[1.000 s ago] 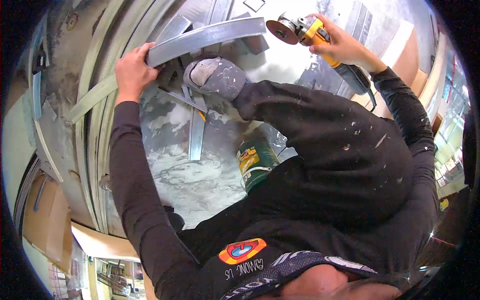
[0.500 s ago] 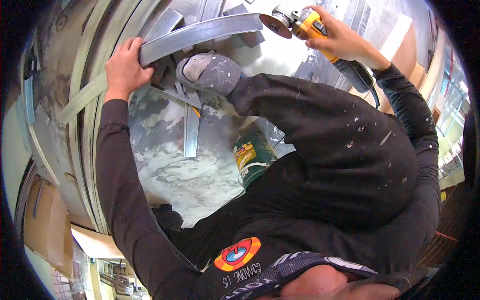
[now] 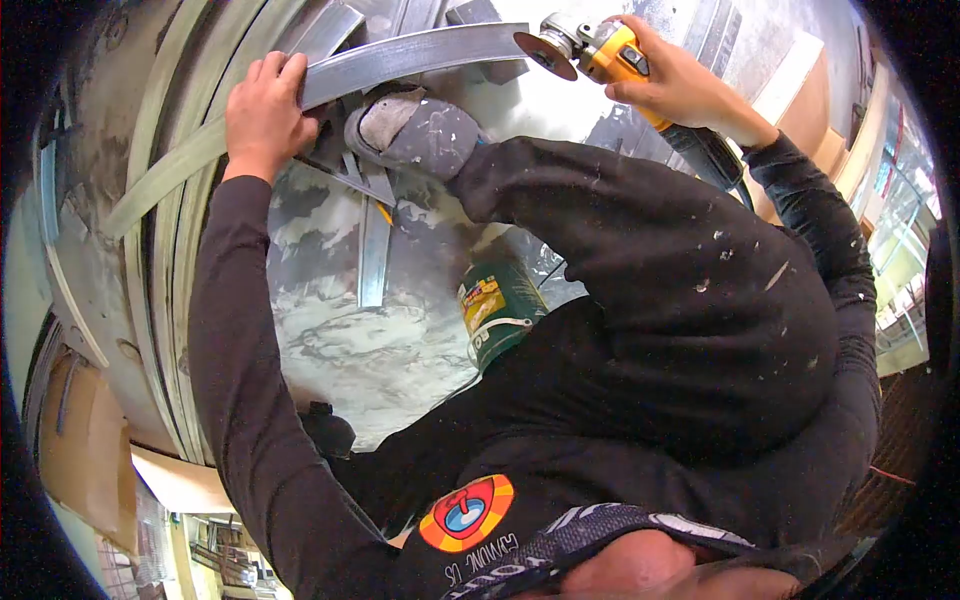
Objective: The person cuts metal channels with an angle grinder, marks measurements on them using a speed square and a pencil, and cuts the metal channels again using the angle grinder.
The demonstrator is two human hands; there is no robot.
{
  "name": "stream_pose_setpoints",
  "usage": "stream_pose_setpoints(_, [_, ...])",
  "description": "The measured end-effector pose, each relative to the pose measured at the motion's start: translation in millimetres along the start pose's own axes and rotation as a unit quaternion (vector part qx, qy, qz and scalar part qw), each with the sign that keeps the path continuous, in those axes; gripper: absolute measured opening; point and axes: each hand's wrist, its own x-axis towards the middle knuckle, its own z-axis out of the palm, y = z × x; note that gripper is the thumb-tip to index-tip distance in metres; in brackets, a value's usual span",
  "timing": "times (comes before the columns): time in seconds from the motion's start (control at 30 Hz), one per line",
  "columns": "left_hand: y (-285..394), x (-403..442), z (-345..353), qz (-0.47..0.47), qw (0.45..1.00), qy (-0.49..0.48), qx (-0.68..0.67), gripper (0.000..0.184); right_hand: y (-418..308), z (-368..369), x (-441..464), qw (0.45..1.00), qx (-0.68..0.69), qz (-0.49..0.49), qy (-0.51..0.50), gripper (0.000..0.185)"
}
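Note:
My left hand (image 3: pixel 266 118) is closed around the left part of a long grey metal channel (image 3: pixel 420 62), which slants up to the right and passes above my paint-marked shoe (image 3: pixel 415 132). In my right hand (image 3: pixel 685 88) is a yellow and black angle grinder (image 3: pixel 612 58), gripped round its body. The grinder's thin brown cutting disc (image 3: pixel 546 56) stands right at the channel's far right end. Whether the disc touches the metal, I cannot tell. Below my left hand, a small metal piece with a yellow-orange tip (image 3: pixel 384 213) lies near a short metal strip (image 3: pixel 373 260).
A green bucket (image 3: pixel 500 310) with a white handle stands beside my leg. Several long metal profiles (image 3: pixel 165 250) run along the left. Pale boards (image 3: pixel 800 85) lean at the right. The grinder's cord drops near my knee.
My left hand has shifted slightly up and to the right on or with the channel. The grinder has moved slightly left, and its disc now overlaps the channel's end in view.

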Motion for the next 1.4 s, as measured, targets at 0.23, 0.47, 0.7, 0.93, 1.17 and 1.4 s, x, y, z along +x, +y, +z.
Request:
stream_pose_setpoints(0.23, [2,2,-6,0.002,0.999,-0.036,0.015,0.075,-7,-4,1,1.000,0.005,0.021,-0.008,0.087])
stream_pose_setpoints(0.47, [2,3,-5,0.009,0.999,-0.028,0.016,0.078,-5,-1,-1,0.999,-0.025,0.033,-0.002,0.090])
stream_pose_setpoints(0.7, [1,8,-16,0.050,0.996,-0.065,0.030,0.063,-4,4,-9,0.999,0.030,0.007,-0.008,0.088])
stream_pose_setpoints(0.93, [70,43,21,-0.066,0.991,0.082,-0.083,0.050,-2,7,-11,0.998,0.069,-0.015,0.002,0.087])
stream_pose_setpoints(1.17, [77,45,26,-0.088,0.994,0.067,0.001,0.053,-2,8,-6,0.999,0.036,0.025,-0.026,0.086])
stream_pose_setpoints(1.4, [78,46,25,-0.091,0.995,0.022,0.019,0.055,15,9,-3,0.998,0.048,0.013,-0.029,0.085])
